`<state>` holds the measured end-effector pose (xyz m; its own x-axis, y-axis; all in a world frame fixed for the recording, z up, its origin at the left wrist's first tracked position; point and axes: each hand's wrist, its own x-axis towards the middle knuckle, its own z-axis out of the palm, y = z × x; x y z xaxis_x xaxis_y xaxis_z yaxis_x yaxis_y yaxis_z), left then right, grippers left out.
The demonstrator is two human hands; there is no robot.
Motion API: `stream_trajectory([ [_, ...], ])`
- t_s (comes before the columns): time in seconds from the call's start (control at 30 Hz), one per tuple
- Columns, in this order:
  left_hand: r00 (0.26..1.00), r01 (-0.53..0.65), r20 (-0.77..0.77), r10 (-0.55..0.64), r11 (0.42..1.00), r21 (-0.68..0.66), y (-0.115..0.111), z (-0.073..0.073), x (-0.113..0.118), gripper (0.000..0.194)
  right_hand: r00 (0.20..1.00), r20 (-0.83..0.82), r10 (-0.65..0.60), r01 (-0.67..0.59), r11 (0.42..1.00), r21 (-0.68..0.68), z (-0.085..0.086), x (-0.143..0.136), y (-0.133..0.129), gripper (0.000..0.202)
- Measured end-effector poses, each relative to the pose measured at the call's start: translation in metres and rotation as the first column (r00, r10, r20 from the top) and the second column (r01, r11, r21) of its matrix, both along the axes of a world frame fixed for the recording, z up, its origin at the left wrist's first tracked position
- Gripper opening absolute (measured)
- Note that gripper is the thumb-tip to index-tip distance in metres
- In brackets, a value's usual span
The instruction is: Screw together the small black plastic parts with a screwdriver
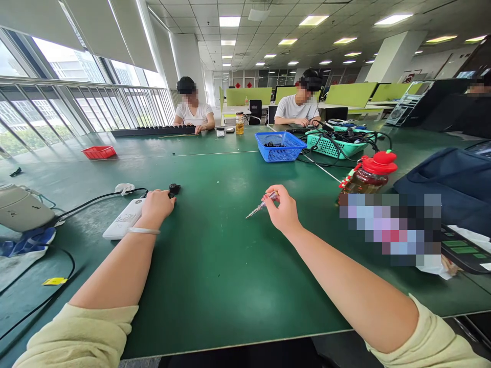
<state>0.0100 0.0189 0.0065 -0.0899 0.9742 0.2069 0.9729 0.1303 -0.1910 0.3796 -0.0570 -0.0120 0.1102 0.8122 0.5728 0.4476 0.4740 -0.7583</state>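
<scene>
Hands curl inside table edge (pixel 238 341), right (pixel 284 208) pinching screwdriver (pixel 256 210), left (pixel 158 205) perhaps gripping black part (pixel 174 189).

On the desk (pixel 230 296), a power bank (pixel 121 223) lies just left of the left hand (pixel 158 204), and a tool (pixel 258 208) is in the right hand (pixel 282 207). A tray (pixel 98 153) sits farther back on the left. At the far side, a jar (pixel 240 124) stands between two people. Before it and to the right, a basket (pixel 282 153) sits left of a cable-filled second basket (pixel 326 145). Nearer on the right stands a bottle (pixel 370 176), left of a bag (pixel 448 186).
</scene>
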Motion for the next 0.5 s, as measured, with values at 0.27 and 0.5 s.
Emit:
stream_trajectory([
  [0.27, 0.997, -0.034, 0.071, 0.033, 0.999, 0.008, -0.0005, -0.0001, 0.0021, 0.047, 1.0, -0.006, 0.001, -0.001, 1.0, -0.003, -0.0009, -0.0007, 0.0003, 0.011],
  [0.5, 0.989, -0.101, 0.115, 0.098, 0.995, 0.014, -0.0036, 0.0045, 0.0064, 0.045, 1.0, 0.003, -0.004, 0.004, 1.0, -0.007, -0.0014, 0.0005, 0.0005, 0.011],
])
